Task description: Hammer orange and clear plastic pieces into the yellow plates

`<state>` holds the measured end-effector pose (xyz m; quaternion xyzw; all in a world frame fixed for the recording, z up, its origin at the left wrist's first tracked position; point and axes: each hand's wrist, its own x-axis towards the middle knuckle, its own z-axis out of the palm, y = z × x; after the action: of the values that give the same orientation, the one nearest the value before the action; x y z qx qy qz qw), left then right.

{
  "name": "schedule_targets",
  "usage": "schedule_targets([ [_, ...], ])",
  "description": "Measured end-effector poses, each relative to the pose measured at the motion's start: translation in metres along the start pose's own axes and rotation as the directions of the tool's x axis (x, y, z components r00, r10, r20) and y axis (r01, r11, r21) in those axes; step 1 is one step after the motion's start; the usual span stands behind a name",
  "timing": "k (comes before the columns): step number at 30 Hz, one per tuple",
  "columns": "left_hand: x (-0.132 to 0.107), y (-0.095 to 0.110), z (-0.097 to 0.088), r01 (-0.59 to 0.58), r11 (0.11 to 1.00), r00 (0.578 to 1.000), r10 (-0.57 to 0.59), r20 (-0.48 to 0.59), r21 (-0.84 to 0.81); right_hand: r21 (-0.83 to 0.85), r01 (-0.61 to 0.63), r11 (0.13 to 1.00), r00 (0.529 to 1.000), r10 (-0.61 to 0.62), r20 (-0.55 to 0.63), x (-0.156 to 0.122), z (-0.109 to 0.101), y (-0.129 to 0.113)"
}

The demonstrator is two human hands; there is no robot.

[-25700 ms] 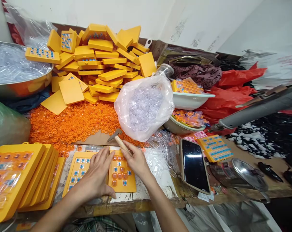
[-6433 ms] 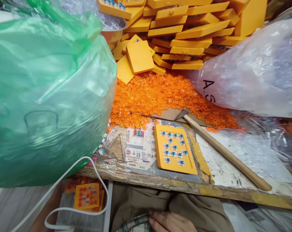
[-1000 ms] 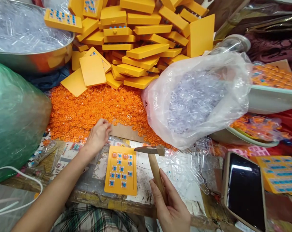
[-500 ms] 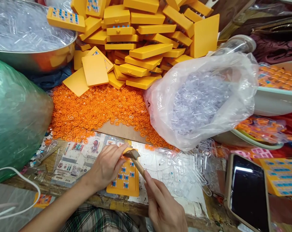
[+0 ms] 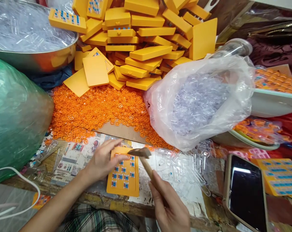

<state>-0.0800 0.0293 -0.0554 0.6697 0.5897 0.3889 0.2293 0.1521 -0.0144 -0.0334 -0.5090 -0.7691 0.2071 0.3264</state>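
A small hammer (image 5: 148, 164) with a wooden handle and dark metal head is gripped in my right hand (image 5: 171, 203). Its head hangs over the upper right part of a yellow plastic board (image 5: 133, 188), which lies flat at the bench edge. Small blue pieces in clear settings sit on the board in rows. My left hand (image 5: 103, 160) is at the board's upper left, thumb and fingers spread apart, with no object visible in it. Part of the board's left side is hidden behind this hand.
Loose orange rings (image 5: 99, 109) lie beyond the board, under stacked yellow boxes (image 5: 150, 51). A plastic bag (image 5: 199, 103) of clear pieces stands right of them. A green bag (image 5: 17, 119) and metal bowl (image 5: 51, 58) are left; a phone (image 5: 247, 193) is at right.
The hammer has moved right and its head has come away from my left fingers. My left hand has shifted left and spread, uncovering more of the board's top.
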Motion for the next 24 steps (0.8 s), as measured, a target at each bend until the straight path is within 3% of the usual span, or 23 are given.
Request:
schedule_targets([
  [2, 0.022, -0.005, -0.002, 0.037, 0.994, 0.996, -0.028, -0.083, 0.106, 0.077, -0.062, 0.995, 0.99, 0.071, -0.124, 0.002, 0.0, 0.002],
  [4, 0.046, -0.01, 0.0, 0.059, 0.982, 0.994, -0.041, -0.106, 0.179, 0.118, -0.114, 0.987, 0.979, 0.132, -0.155, 0.004, 0.0, 0.005],
  [7, 0.071, -0.014, 0.007, 0.051, 0.975, 0.998, -0.043, -0.042, 0.217, 0.124, -0.155, 0.98, 0.976, 0.172, -0.135, 0.001, -0.001, 0.008],
  [10, 0.076, -0.015, 0.012, 0.011, 0.978, 0.998, -0.023, 0.055, 0.208, 0.108, -0.174, 0.979, 0.971, 0.189, -0.145, -0.004, -0.001, 0.013],
  [15, 0.067, -0.013, 0.011, -0.027, 0.986, 0.994, 0.008, 0.111, 0.167, 0.094, -0.179, 0.979, 0.969, 0.192, -0.157, -0.01, 0.0, 0.019],
  [19, 0.04, 0.01, 0.01, -0.098, 0.992, 0.985, 0.084, 0.148, 0.086, 0.022, -0.098, 0.995, 0.979, 0.101, -0.178, -0.011, -0.004, 0.016],
  [24, 0.005, 0.03, 0.024, -0.179, 0.983, 0.968, 0.168, 0.188, 0.039, -0.133, 0.028, 0.991, 0.999, -0.033, -0.034, -0.012, -0.01, 0.007],
])
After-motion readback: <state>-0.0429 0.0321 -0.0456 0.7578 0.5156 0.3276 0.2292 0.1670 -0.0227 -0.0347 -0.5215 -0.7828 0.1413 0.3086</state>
